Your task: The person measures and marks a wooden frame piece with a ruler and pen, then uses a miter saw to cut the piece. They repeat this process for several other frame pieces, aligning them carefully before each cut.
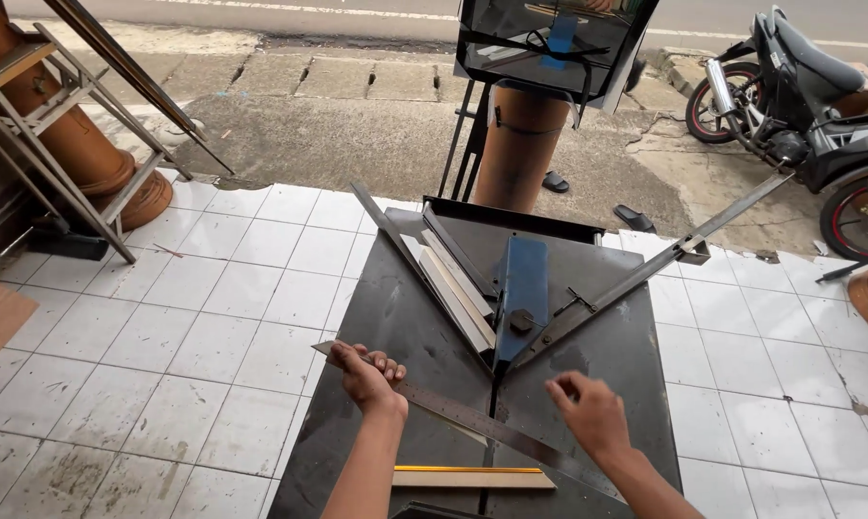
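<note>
My left hand [368, 375] is closed around the near-left end of a long steel ruler [472, 420] that lies slanted across a dark metal cutting table [405, 317]. My right hand [589, 411] hovers just above the ruler's right part, fingers curled, holding nothing. Beyond the hands a blue blade block [522, 288] sits at the point of two angled guide arms. Pale wooden moulding strips [458, 293] lie along the left guide arm. Another moulding strip with a yellow edge [472, 476] lies at the table's near edge.
White floor tiles [184, 365] surround the table. A metal rack [40, 125] and clay pots [78, 144] stand far left. A black motorcycle [818, 115] is parked far right. A brown tube with a dark framed panel [539, 58] stands behind the table, sandals near it.
</note>
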